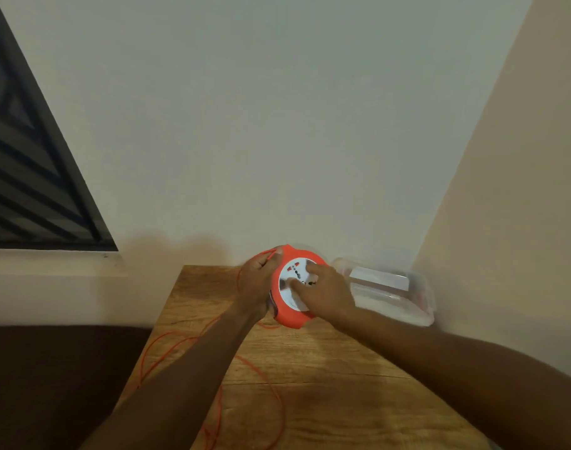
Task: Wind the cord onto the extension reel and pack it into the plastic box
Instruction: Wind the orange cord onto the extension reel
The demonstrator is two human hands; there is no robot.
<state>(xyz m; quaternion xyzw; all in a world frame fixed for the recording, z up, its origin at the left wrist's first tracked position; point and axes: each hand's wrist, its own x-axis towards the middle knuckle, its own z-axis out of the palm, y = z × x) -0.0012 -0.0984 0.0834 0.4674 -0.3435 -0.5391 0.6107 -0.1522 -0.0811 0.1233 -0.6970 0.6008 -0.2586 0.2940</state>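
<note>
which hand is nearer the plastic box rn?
Right. The right hand rests on the reel's white face, right beside the plastic box. The left hand holds the reel's far side, away from the box.

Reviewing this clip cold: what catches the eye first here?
The bright orange extension reel with its white socket face, held up over the far end of the wooden table. The left hand grips its rim while the right hand lies on the face. Loose orange cord loops across the table; a clear plastic box sits right of the reel.

A wooden table [326,368] stands in a pale-walled corner, dark-framed window [34,177] at left.
</note>
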